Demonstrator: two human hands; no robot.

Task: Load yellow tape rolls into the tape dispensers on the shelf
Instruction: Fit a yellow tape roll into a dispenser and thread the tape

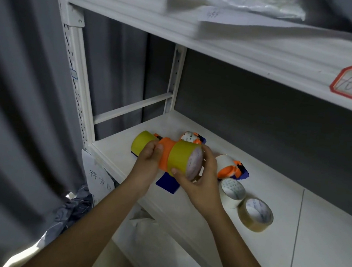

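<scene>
Above the white shelf (pixel 183 203) I hold an orange and blue tape dispenser (pixel 164 156) with a yellow tape roll (pixel 182 157) on its orange hub. My left hand (pixel 147 163) grips the orange body from the left. My right hand (pixel 200 181) curls round the yellow roll, thumb below and fingers over its open end. A second yellow tape roll (pixel 141 142) sits behind my left hand, on another dispenser that is mostly hidden.
On the shelf lie a dispenser with a white roll (pixel 231 167), a further dispenser (pixel 193 136) at the back, a loose white tape roll (pixel 232 191) and a clear tape roll (pixel 257 213). A grey curtain (pixel 19 90) hangs left. The upper shelf (pixel 227 41) carries papers and bags.
</scene>
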